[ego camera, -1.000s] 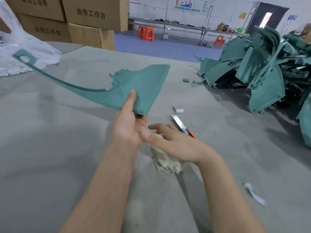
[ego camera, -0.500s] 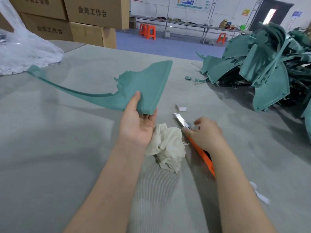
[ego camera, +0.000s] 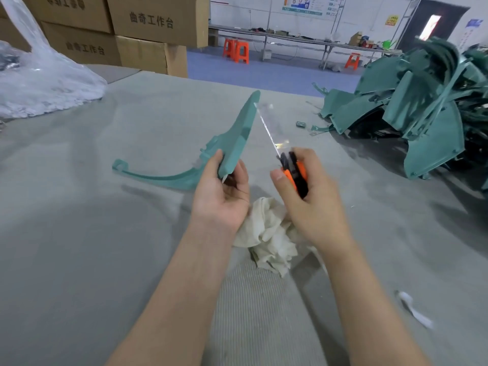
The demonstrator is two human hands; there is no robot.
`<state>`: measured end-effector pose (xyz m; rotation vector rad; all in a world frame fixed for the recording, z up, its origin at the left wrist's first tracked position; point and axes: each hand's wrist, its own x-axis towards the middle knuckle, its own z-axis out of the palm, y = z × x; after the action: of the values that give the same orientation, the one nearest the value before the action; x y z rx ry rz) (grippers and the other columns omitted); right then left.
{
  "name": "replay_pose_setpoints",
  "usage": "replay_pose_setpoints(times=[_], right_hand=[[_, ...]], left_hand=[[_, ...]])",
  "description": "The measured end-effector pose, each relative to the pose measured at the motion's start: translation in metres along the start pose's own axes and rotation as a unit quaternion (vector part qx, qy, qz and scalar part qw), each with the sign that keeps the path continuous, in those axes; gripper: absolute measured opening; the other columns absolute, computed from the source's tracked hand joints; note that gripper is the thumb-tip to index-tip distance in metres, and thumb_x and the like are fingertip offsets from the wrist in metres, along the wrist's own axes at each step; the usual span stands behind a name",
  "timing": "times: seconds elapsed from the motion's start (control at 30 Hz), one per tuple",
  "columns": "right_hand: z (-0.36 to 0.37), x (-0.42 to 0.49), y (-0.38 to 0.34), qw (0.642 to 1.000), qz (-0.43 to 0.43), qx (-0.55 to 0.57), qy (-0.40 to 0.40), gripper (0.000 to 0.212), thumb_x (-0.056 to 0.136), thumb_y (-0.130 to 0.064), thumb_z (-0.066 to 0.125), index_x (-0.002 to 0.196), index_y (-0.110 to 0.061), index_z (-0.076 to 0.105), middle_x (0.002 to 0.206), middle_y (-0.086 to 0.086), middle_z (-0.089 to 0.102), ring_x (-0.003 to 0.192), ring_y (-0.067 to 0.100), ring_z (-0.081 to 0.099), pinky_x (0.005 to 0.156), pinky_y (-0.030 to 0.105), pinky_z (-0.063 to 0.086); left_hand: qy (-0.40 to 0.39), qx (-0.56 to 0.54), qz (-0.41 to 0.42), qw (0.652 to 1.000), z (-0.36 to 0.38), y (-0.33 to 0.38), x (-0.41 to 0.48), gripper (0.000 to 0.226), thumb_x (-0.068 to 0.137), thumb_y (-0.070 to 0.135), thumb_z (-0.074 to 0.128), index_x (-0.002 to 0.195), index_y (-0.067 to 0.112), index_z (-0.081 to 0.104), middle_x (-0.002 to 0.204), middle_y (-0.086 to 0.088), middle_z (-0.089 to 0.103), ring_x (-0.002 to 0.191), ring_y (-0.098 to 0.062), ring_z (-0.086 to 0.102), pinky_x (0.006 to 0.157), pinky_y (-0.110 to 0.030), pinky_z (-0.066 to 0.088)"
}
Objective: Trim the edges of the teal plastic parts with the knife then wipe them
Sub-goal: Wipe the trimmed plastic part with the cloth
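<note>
Head view: a grey worktop (ego camera: pixel 105 233) fills the frame; two bare forearms reach in from 6 o'clock.
Left hand (ego camera: pixel 221 196): grips the near corner of a teal part (ego camera: pixel 237 138), thumb on the face turned towards 9 o'clock, fingers curled behind it.
Part: held edge-on just left of centre, its wide end rising towards 12 o'clock. A thin curved arm sweeps out to 9 o'clock and ends in a small hook low over the worktop; contact there is unclear.
Right hand (ego camera: pixel 311 196): clenched round the orange and black handle of a knife (ego camera: pixel 293 173), thumb along its left side.
Knife: the long blade is out and points to 11 o'clock. Its tip lies close to the part's far edge, but blur hides whether they touch.
Rag (ego camera: pixel 269 241): cream, crumpled, on the worktop beneath both wrists.
Pile (ego camera: pixel 422 107): many more teal parts heaped on the worktop at 2 o'clock, well apart from the hands.
Offcut (ego camera: pixel 300 124): a small teal bit on the worktop at 1 o'clock, near the pile's foot.
Scrap (ego camera: pixel 414 309): a white strip on the worktop at 4 o'clock.
Bag (ego camera: pixel 45 85): clear plastic, bunched at 10 o'clock.
Cartons (ego camera: pixel 158 19): brown, stacked at 11 o'clock behind the worktop.
Stools (ego camera: pixel 236 50): orange, on the blue floor at 12 o'clock.
</note>
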<state>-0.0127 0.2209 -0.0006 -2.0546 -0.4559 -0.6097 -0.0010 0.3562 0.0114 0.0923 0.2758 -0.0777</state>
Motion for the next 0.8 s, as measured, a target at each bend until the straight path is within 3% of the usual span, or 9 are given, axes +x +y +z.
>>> replay_pose_setpoints(times=[0.1, 0.27, 0.33, 0.43, 0.5, 0.63, 0.73, 0.8], right_hand=[[0.012, -0.005, -0.003, 1.0, 0.012, -0.02, 0.005, 0.024, 0.091, -0.051, 0.048, 0.078, -0.031, 0.044, 0.062, -0.019, 0.051, 0.054, 0.006, 0.047, 0.051, 0.015, 0.031], [0.011, -0.001, -0.011, 0.988, 0.075, 0.109, 0.076, 0.027, 0.08, -0.049, 0.07, 0.085, -0.027, 0.055, 0.069, -0.007, 0.058, 0.059, 0.001, 0.051, 0.057, 0.013, 0.042], [0.008, 0.004, -0.012, 0.971, 0.114, 0.197, 0.076, 0.015, 0.084, -0.034, 0.072, 0.084, -0.029, 0.058, 0.062, -0.013, 0.059, 0.057, 0.0, 0.054, 0.057, 0.012, 0.043], [0.0, 0.009, -0.006, 0.949, 0.173, 0.252, 0.075, 0.026, 0.089, -0.016, 0.067, 0.07, -0.019, 0.05, 0.052, -0.011, 0.043, 0.047, 0.008, 0.038, 0.047, 0.019, 0.035], [-0.009, 0.012, 0.0, 0.933, 0.214, 0.272, 0.095, 0.027, 0.09, -0.012, 0.064, 0.07, -0.016, 0.045, 0.053, -0.003, 0.038, 0.046, 0.011, 0.033, 0.045, 0.023, 0.03], [-0.029, 0.015, 0.007, 0.9, 0.265, 0.333, 0.093, 0.009, 0.09, -0.011, 0.063, 0.087, -0.008, 0.055, 0.073, 0.012, 0.053, 0.061, 0.02, 0.047, 0.052, 0.026, 0.038], [-0.035, 0.014, 0.008, 0.89, 0.254, 0.373, 0.057, 0.016, 0.094, -0.02, 0.06, 0.089, -0.005, 0.056, 0.055, 0.0, 0.051, 0.042, 0.009, 0.039, 0.04, 0.018, 0.032], [-0.036, 0.014, 0.007, 0.887, 0.249, 0.384, 0.061, 0.029, 0.096, -0.036, 0.054, 0.092, -0.008, 0.059, 0.053, -0.003, 0.052, 0.038, 0.008, 0.035, 0.039, 0.018, 0.031]], left_hand=[[-0.002, 0.011, 0.002, 1.0, 0.0, 0.0, -0.001, 0.015, 0.089, 0.016, 0.065, 0.079, 0.004, 0.062, 0.075, -0.004, 0.059, 0.065, -0.009, 0.056, 0.043, -0.015, 0.05], [0.002, 0.113, 0.037, 0.993, -0.001, -0.009, -0.002, 0.007, 0.089, 0.012, 0.063, 0.085, 0.006, 0.064, 0.065, -0.002, 0.069, 0.052, -0.007, 0.065, 0.045, -0.014, 0.05], [-0.016, 0.224, 0.056, 0.973, -0.003, -0.018, -0.003, 0.011, 0.091, 0.012, 0.061, 0.098, 0.007, 0.065, 0.08, -0.003, 0.074, 0.063, -0.008, 0.07, 0.051, -0.016, 0.052], [-0.04, 0.306, 0.075, 0.948, -0.008, -0.028, -0.002, 0.027, 0.093, 0.015, 0.059, 0.119, 0.011, 0.061, 0.108, -0.005, 0.072, 0.088, -0.014, 0.071, 0.066, -0.023, 0.057], [-0.048, 0.315, 0.074, 0.945, -0.006, -0.025, -0.002, 0.024, 0.092, 0.017, 0.06, 0.115, 0.014, 0.062, 0.101, -0.001, 0.072, 0.076, -0.01, 0.071, 0.061, -0.022, 0.056], [-0.043, 0.387, 0.076, 0.918, -0.005, -0.012, 0.0, 0.014, 0.089, 0.023, 0.063, 0.101, 0.016, 0.06, 0.073, 0.003, 0.067, 0.049, -0.005, 0.06, 0.044, -0.016, 0.045], [-0.02, 0.453, 0.04, 0.891, -0.009, -0.014, 0.001, 0.01, 0.089, 0.017, 0.062, 0.083, 0.01, 0.059, 0.049, 0.002, 0.055, 0.036, -0.007, 0.048, 0.037, -0.015, 0.039], [-0.004, 0.409, 0.026, 0.912, -0.009, -0.014, 0.004, 0.014, 0.091, 0.012, 0.058, 0.077, 0.008, 0.056, 0.047, 0.001, 0.051, 0.034, -0.007, 0.044, 0.035, -0.014, 0.036]])
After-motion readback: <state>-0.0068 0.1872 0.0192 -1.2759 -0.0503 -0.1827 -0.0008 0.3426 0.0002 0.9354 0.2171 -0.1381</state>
